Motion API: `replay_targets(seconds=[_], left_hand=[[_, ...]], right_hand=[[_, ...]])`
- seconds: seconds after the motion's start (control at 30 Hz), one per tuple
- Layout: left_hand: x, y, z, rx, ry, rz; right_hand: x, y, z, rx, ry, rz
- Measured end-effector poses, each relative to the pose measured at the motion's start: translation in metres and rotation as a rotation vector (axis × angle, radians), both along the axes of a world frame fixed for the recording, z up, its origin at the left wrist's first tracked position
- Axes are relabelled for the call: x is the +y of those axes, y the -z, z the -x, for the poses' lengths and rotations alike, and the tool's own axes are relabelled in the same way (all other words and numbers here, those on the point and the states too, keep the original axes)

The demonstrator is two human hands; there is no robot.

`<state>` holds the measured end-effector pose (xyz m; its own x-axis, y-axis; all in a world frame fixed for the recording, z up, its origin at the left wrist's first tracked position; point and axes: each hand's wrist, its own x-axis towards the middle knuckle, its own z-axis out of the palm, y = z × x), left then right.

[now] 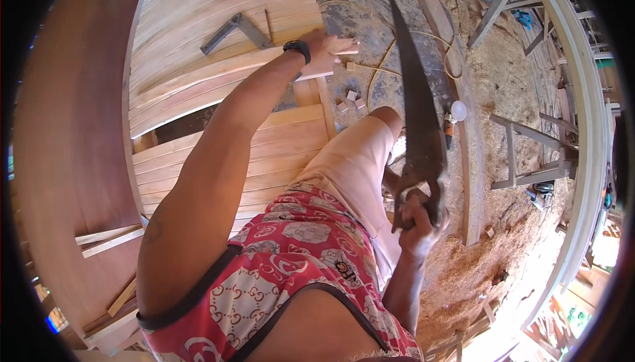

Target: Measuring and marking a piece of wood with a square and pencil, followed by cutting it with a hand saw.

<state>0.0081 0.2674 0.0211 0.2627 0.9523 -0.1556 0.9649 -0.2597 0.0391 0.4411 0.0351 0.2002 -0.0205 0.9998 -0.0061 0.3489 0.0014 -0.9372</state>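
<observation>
1. The plank panel (pixel 175 14) is lying flat, board ends lining its right edge
2. The saw (pixel 421 107) is hanging beyond that edge, blade clear
3. The right grip (pixel 422 228) is holding its handle
4. The left grip (pixel 321 49) is resting spread there, seemingly positioning; cutting would call for lowering the teeth

The handsaw (pixel 420 104) is on the right, raised with its handle near and its narrow tip pointing far and slightly left; its long dark blade widens toward a dark handle, and the blade stands apart from the wood. The pale wooden board (pixel 198 81) lies flat on the left, long and narrow, running left to right, its right end slightly farther away.
</observation>
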Motion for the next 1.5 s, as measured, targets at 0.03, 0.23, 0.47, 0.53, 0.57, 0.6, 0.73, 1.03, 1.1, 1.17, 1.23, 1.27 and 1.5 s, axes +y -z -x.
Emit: replay_targets(seconds=[0.03,0.23,0.47,0.53,0.57,0.6,0.73,1.03,1.1,1.17,1.23,1.27,1.5], left_hand=[[-0.003,0.002,-0.002,0.008,-0.238,0.025],[-0.012,0.023,0.011,-0.157,-0.375,-0.144],[0.008,0.047,0.033,-0.21,-0.428,-0.116],[0.006,0.048,0.031,-0.156,-0.401,-0.159],[0.005,0.047,0.029,-0.158,-0.392,-0.19],[0.004,0.046,0.026,-0.208,-0.424,-0.193],[0.002,0.04,0.021,-0.278,-0.444,-0.237],[0.003,0.039,0.019,-0.242,-0.472,-0.27],[0.003,0.039,0.019,-0.241,-0.475,-0.252],[0.0,0.039,0.018,-0.234,-0.48,-0.232],[-0.001,0.038,0.017,-0.229,-0.468,-0.282],[0.0,0.038,0.017,-0.213,-0.47,-0.302],[0.003,0.038,0.019,-0.189,-0.467,-0.265]], right_hand=[[0.006,-0.004,0.01,0.123,-0.045,0.065],[0.037,-0.005,0.07,0.232,-0.117,0.269],[0.062,0.013,0.11,0.141,-0.182,0.262],[0.068,0.016,0.117,0.097,-0.208,0.252],[0.07,0.017,0.12,0.086,-0.217,0.251],[0.073,0.019,0.123,0.076,-0.226,0.249],[0.077,0.027,0.129,0.073,-0.22,0.301],[0.081,0.034,0.128,0.063,-0.255,0.308],[0.077,0.035,0.127,0.068,-0.26,0.333],[0.071,0.035,0.125,0.056,-0.291,0.3],[0.059,0.029,0.12,0.046,-0.276,0.265],[0.052,0.024,0.117,0.038,-0.248,0.24],[0.021,-0.023,0.095,0.003,-0.234,0.396]])
